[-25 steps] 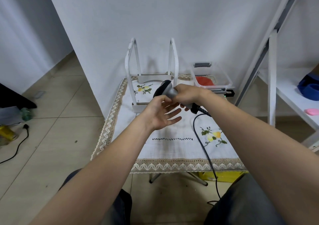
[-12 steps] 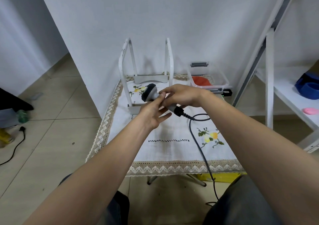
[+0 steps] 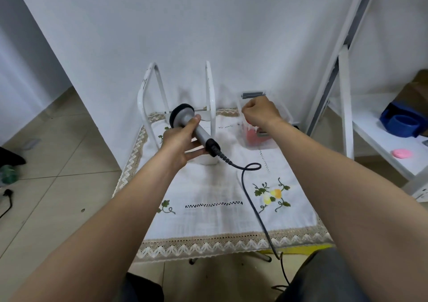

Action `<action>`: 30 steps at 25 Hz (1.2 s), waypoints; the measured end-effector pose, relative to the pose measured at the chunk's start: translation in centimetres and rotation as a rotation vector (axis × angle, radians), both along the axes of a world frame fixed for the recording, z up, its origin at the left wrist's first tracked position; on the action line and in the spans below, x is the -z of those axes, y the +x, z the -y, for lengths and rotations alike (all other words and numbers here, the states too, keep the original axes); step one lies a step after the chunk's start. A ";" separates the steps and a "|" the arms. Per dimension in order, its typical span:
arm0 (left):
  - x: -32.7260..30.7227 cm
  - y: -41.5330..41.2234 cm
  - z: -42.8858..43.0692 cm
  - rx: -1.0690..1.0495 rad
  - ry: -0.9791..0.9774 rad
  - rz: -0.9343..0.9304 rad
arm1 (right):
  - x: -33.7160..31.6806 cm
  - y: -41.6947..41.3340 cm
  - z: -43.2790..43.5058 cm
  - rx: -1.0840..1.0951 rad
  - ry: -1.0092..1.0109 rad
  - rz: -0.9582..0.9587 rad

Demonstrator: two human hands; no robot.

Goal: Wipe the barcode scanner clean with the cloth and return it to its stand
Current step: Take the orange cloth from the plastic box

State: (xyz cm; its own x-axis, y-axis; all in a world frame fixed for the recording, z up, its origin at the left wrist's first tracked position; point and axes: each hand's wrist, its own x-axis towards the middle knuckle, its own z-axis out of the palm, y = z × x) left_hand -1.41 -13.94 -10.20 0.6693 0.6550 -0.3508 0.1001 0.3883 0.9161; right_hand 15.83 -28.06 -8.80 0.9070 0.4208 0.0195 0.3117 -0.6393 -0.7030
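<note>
Gripping the barcode scanner [image 3: 185, 125] by its handle in my left hand [image 3: 178, 142] (head up, ready for wiping), my right hand [image 3: 259, 111] closes into a fist over the clear box [image 3: 261, 144] to fetch the red cloth [image 3: 252, 136].

table [image 3: 231, 223]: embroidered cloth | white stand [image 3: 209, 107] | clear box [image 3: 261, 139]

grey barcode scanner [image 3: 185, 122] held tilted above table, black head up-left, red cloth [image 3: 253, 136] in clear box

I'm looking at a plain white wall [image 3: 208, 23], beige tiled floor [image 3: 58, 162] on my left, a small table with an embroidered white tablecloth [image 3: 208, 220], white shelf [image 3: 382, 135] off right.
</note>
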 end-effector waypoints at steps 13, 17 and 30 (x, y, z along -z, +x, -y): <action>0.3 2.3 -2.5 0.005 0.257 -0.066 | 3.6 8.7 -2.9 0.034 -0.236 -0.119; 1.0 3.0 -3.0 0.012 0.253 -0.078 | 4.9 10.2 -4.0 -0.075 -0.480 -0.145; 1.1 2.1 -2.5 0.039 0.240 -0.083 | 4.9 10.5 -2.6 0.258 -0.132 0.062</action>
